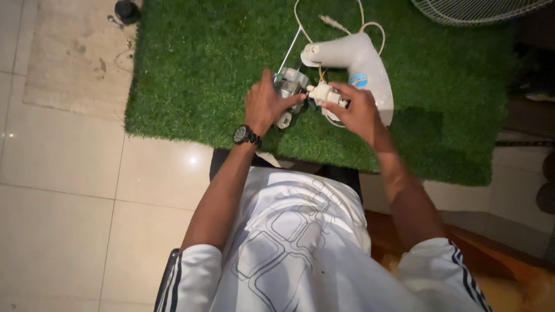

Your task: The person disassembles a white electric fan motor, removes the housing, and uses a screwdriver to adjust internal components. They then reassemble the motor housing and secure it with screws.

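Note:
My left hand (267,104), with a black watch (246,136) on the wrist, grips a small grey metal motor (292,84) over the green artificial turf mat (196,69). My right hand (354,110) pinches a small white plastic part (325,94) attached to the motor's right end. Just behind them lies a white plastic fan housing (361,63) with a white cord (370,26) looping out of it. Thin wires run from the motor to the housing.
A white fan grille (474,10) shows at the top right. A black round knob (127,10) and small metal bits lie on a beige mat at the top left. Pale floor tiles (69,190) spread left. My white shirt fills the bottom.

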